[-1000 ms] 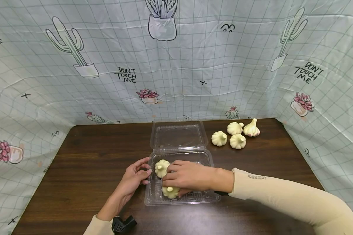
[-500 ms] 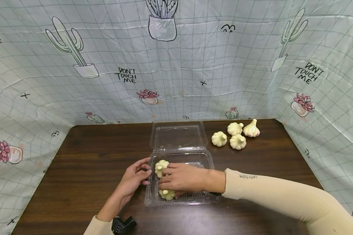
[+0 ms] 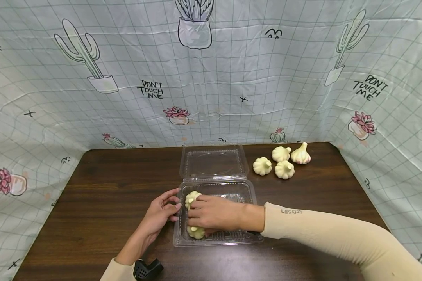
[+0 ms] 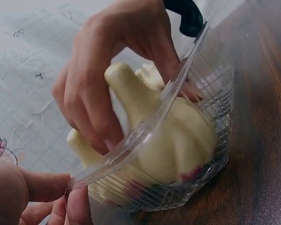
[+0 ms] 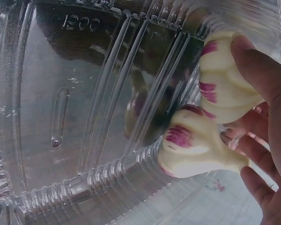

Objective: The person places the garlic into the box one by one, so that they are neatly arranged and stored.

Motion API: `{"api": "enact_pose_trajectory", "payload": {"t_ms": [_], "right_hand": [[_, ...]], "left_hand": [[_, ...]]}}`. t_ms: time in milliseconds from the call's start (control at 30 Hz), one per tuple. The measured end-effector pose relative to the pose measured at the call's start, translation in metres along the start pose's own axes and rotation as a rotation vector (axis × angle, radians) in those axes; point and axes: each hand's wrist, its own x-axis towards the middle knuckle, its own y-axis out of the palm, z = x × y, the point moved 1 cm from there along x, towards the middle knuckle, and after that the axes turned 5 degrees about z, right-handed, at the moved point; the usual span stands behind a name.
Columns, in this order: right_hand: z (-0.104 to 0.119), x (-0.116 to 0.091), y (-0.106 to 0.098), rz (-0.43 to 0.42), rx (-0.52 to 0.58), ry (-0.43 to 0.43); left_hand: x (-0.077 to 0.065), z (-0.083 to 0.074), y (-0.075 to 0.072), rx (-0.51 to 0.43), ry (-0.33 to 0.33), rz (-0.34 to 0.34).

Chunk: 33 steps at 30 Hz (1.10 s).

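A clear plastic clamshell container (image 3: pixel 232 242) lies opened on the table, its lid (image 3: pixel 213 163) folded back toward the curtain. My left hand (image 3: pixel 159 214) pinches the left rim between thumb and fingers. Inside, my right hand (image 3: pixel 214 212) grips a garlic bulb (image 3: pixel 196 233) from above, at the near left of the tray. Thumb and fingers stand around that bulb (image 5: pixel 227 82) in the right wrist view. A second garlic bulb (image 3: pixel 191 198) sits beside it at the far left, partly hidden by the fingers. Purple streaks mark both pale bulbs.
Several more garlic bulbs (image 3: pixel 284 169) stand grouped on the dark wooden table (image 3: pixel 109 187) at the back right. A patterned curtain (image 3: pixel 211 117) encloses the table's back and sides. A black wrist device (image 3: pixel 147 269) sits at my left cuff.
My right hand has slid left inside the container, carrying the near garlic bulb toward the left wall. The left hand has stayed at the rim.
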Motion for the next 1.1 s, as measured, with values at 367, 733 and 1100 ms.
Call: {"api": "enact_pose_trajectory", "payload": {"t_ms": [367,733,1100], "right_hand": [[0.0010,0.0018,-0.0016,-0.031,-0.030,0.028],[-0.0007,-0.0009,-0.0027,-0.042,-0.062,0.070],[0.0012,-0.0036,-0.0023,-0.052,-0.034,0.095]], "left_hand": [[0.0021,0.0007,0.0001,-0.003,0.002,0.000],[0.0039,0.0014,-0.0011,0.000,0.004,0.002],[0.0024,0.0031,-0.0002,-0.003,0.004,-0.002]]}}
